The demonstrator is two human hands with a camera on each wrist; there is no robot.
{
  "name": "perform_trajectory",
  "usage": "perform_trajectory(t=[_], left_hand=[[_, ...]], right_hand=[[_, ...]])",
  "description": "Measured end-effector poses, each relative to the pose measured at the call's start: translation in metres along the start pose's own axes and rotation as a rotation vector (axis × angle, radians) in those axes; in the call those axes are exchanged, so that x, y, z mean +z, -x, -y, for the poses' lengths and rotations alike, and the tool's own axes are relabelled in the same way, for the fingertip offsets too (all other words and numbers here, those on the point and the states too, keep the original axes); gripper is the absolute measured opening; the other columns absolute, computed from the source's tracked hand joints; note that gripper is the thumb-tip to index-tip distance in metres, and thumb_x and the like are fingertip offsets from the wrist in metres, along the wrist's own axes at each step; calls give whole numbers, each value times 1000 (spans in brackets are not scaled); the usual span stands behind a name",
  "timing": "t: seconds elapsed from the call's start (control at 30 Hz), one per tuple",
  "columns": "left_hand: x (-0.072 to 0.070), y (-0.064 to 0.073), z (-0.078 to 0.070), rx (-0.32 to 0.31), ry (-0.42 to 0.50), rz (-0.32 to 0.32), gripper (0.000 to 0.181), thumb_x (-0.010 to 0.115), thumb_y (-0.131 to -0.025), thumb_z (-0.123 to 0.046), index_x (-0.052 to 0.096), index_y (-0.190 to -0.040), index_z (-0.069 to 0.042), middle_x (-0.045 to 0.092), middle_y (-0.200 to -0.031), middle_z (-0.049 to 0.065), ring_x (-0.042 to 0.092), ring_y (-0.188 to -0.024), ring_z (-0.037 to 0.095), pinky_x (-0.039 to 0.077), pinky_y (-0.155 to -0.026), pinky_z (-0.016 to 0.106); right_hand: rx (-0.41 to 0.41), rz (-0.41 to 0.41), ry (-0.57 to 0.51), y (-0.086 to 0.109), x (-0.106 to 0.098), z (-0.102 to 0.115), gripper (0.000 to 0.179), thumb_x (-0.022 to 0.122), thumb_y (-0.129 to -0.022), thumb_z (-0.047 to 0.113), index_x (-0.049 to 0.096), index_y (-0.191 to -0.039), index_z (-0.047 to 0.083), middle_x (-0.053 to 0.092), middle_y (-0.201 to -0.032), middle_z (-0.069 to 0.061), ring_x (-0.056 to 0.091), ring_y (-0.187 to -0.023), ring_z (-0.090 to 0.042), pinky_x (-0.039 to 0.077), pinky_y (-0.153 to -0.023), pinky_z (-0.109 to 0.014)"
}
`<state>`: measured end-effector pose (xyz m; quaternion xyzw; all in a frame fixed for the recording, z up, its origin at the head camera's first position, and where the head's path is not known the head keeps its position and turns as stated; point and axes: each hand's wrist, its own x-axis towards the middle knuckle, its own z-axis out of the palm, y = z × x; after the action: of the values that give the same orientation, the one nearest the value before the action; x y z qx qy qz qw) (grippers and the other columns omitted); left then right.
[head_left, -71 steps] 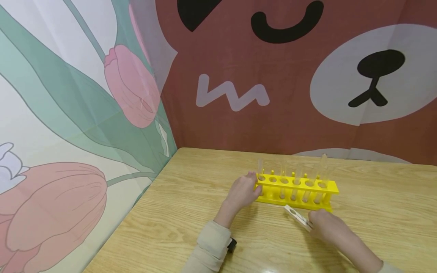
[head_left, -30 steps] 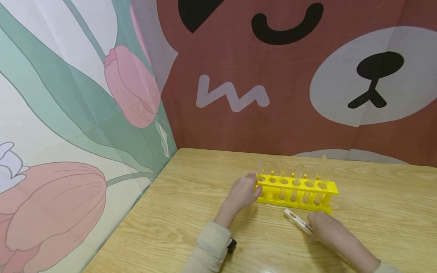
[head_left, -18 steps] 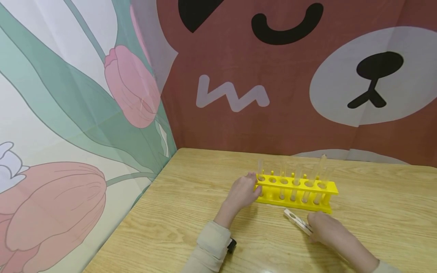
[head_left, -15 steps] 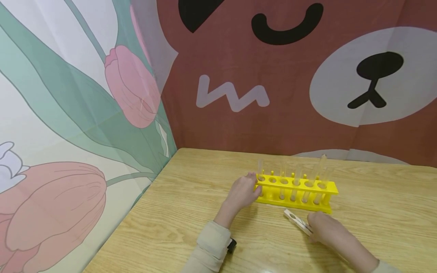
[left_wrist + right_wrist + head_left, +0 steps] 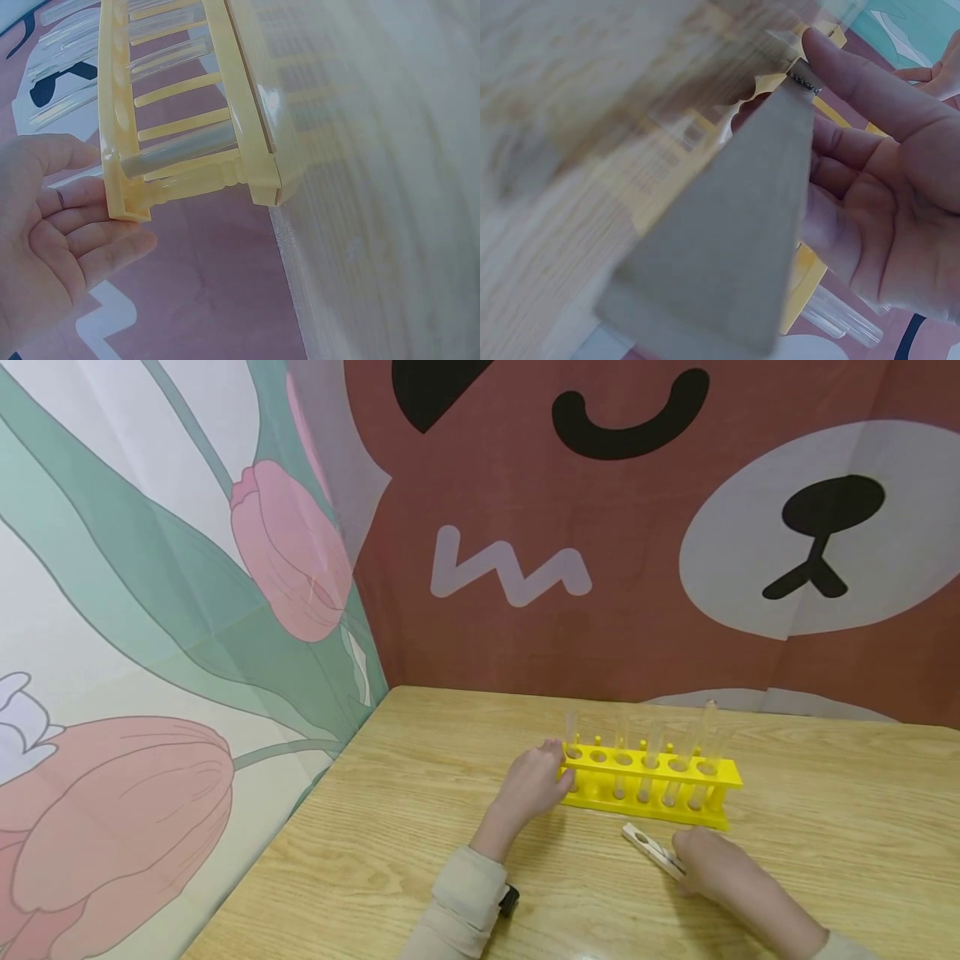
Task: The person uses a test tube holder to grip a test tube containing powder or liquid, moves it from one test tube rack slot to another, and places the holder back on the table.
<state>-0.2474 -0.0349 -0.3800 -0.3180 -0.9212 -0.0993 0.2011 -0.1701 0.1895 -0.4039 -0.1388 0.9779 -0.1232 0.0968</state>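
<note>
A yellow test tube rack (image 5: 731, 774) stands on the wooden table, with several clear test tubes (image 5: 653, 743) in it. One tube at the right rises above the others, and the second hole from the left shows no tube. My left hand (image 5: 531, 779) holds the rack's left end. In the left wrist view, the thumb and fingers (image 5: 79, 214) pinch the corner of its top plate. In front of the rack, my right hand (image 5: 712, 864) grips a wooden test tube clamp (image 5: 645, 843), its tip pointing left toward the rack and apart from it. The clamp's handle (image 5: 720, 225) fills the right wrist view.
The table (image 5: 390, 810) reaches back to a wall cloth (image 5: 510, 643) with a brown bear print. A tulip-print cloth (image 5: 120, 810) hangs along the left edge. A small black object (image 5: 509, 900) shows beside the left cuff.
My right hand has drawn the wooden clamp slightly toward me, so its tip lies a little farther from the rack. The left hand has stayed on the rack's end.
</note>
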Motion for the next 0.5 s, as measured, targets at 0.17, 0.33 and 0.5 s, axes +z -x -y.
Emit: perform_trajectory(t=[0.17, 0.33, 0.5], left_hand=[[0, 1, 1, 0, 10, -6, 42, 55, -86, -19, 53, -116, 10, 60, -75, 7, 20, -38, 4, 21, -38, 14], [0, 1, 1, -6, 25, 0, 43, 55, -86, -19, 52, -117, 10, 42, -58, -3, 18, -38, 3, 20, -38, 14], [0, 1, 2, -7, 19, -1, 44, 55, -86, -20, 52, -117, 10, 50, -63, 1, 18, -38, 3, 20, -38, 14]], right_hand=[[-1, -13, -5, -1, 1, 1, 32, 77, -61, 5, 47, -68, 5, 41, -62, -4, 39, -57, -17, 36, -51, -31], [-13, -23, -9, -2, 3, 0, 32, 78, -60, 4, 47, -68, 5, 40, -62, -3, 39, -57, -17, 35, -51, -31], [-35, -36, 2, -2, 3, 0, 32, 78, -59, 2, 47, -69, 5, 40, -62, -3, 39, -57, -17, 35, -50, -30]])
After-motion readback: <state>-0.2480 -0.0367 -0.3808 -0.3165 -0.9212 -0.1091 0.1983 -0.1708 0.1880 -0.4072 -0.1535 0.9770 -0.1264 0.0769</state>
